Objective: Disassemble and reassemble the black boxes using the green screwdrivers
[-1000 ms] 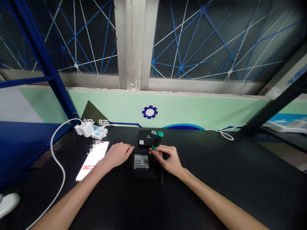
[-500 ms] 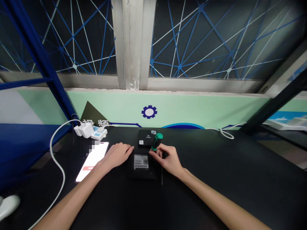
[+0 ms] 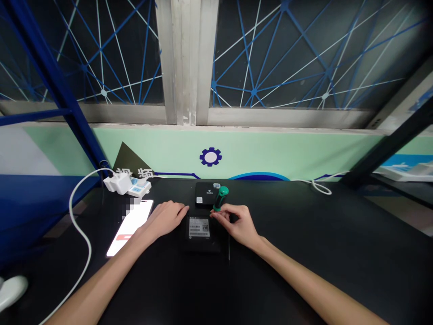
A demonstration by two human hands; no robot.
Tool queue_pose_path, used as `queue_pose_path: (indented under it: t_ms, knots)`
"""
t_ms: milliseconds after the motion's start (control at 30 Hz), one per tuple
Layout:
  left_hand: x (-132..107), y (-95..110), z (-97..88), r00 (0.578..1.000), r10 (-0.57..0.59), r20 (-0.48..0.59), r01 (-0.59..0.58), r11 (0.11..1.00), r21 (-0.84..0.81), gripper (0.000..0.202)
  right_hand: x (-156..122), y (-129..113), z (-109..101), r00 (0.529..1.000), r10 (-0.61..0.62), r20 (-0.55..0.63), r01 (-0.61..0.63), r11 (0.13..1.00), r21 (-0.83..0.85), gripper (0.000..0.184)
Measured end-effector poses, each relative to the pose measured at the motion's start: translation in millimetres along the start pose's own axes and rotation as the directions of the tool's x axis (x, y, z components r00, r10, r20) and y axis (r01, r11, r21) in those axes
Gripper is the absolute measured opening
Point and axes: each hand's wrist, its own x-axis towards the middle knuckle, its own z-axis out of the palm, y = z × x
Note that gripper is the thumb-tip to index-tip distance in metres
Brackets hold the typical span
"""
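Observation:
A screwdriver point(image 3: 221, 197) with a green and black handle stands nearly upright in the pinched fingers of my right hand point(image 3: 238, 221). Its tip is hidden behind the fingers, at the right back corner of a flat black device point(image 3: 203, 246) that bears a white printed label point(image 3: 199, 228). My left hand point(image 3: 168, 215) lies palm down, fingers stretched out, with its fingertips by the device's left back corner; I cannot tell whether they touch it. Just behind the device lies a second black box point(image 3: 204, 194) with a small white sticker.
A lit phone point(image 3: 130, 230) lies under my left forearm. White plugs and a power strip point(image 3: 139, 187) sit at the back left, with a white cable point(image 3: 88, 243) curving forward. A thin metal rod point(image 3: 229, 250) lies below my right hand. Another white cable point(image 3: 320, 187) is at the back right.

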Motion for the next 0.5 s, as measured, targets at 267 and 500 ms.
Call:
queue_pose_path:
  t_ms: [267,500]
  knots:
    - [0.1,0.1,0.3,1.000,0.002,0.000,-0.002,1.000,-0.005,0.053,-1.0,3.6,2.1,0.999,0.031,-0.035,-0.031,0.999,-0.010,0.033]
    - [-1.2,0.1,-0.7,1.000,0.000,0.000,0.000,1.000,0.001,0.053,-1.3,1.2,0.1,0.999,-0.002,0.039,0.001,1.000,0.012,0.031]
